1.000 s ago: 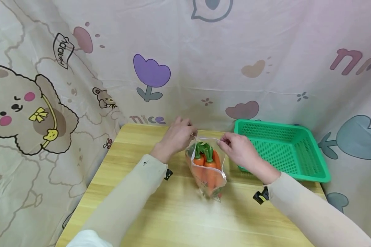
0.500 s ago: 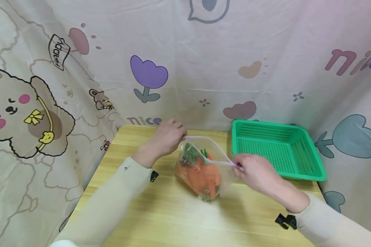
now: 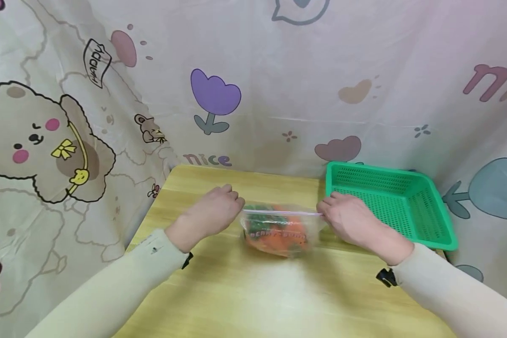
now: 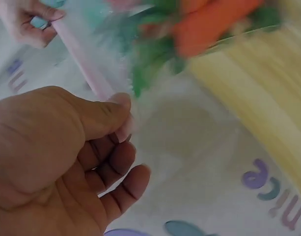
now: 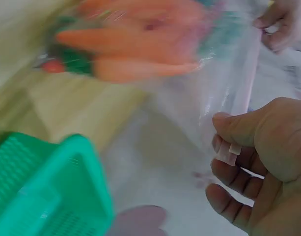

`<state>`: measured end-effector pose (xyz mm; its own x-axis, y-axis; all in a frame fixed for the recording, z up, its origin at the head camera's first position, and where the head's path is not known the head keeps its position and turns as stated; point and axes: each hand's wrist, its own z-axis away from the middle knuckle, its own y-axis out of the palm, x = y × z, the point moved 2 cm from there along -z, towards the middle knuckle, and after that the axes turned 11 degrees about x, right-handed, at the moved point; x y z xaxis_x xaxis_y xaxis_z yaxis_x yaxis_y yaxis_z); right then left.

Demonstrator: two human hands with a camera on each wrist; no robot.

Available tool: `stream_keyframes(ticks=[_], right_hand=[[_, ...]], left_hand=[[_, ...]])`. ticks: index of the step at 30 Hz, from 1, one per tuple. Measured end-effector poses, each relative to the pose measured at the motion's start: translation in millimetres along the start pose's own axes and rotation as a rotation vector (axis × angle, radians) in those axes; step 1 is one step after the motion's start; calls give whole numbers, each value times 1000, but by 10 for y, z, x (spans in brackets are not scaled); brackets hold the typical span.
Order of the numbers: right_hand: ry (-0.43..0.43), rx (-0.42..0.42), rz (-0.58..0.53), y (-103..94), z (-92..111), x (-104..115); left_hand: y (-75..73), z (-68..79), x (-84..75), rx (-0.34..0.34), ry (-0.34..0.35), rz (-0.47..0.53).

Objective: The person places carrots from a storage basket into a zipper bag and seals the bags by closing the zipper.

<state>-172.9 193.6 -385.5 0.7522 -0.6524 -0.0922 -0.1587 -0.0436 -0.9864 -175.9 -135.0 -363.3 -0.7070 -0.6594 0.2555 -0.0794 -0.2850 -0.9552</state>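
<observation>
A clear zip bag (image 3: 274, 234) with printed lettering hangs between both hands, its zip edge drawn straight. Inside lie carrots (image 5: 140, 69) with green tops (image 4: 155, 64); blur hides how many. My left hand (image 3: 213, 211) pinches the left end of the zip edge between thumb and finger, as the left wrist view shows. At the opposite end, my right hand (image 3: 348, 218) pinches the corner, where a small slider (image 5: 234, 148) shows by the thumb. Whether the zip is sealed along its length cannot be told.
A green plastic basket (image 3: 388, 206) with perforated walls stands at the table's back right, just beyond the right hand. The light wooden table (image 3: 279, 300) lies below the bag. A printed curtain (image 3: 270, 84) hangs behind and at the left.
The bag's mouth was held apart with the carrots showing through it; now its edge is pulled straight and flat. The hands have spread apart, the right one sliding out along the zip to the corner.
</observation>
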Motion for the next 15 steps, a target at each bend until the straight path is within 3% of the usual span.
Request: stream_keyframes(ticks=[4,9,12,15], right_hand=[[41,48,-57,123,3,-50],[89,85,-155,122,45,-78],[85,84,-168,122,56,-84],[65,33,-132,142,65,-92]], left_hand=[[53,-66,6,53,-62,101],[88,-69,29,4,-80,242],[128,-87,31,-38,-56,245],[165,-109,15,-97,-39,171]])
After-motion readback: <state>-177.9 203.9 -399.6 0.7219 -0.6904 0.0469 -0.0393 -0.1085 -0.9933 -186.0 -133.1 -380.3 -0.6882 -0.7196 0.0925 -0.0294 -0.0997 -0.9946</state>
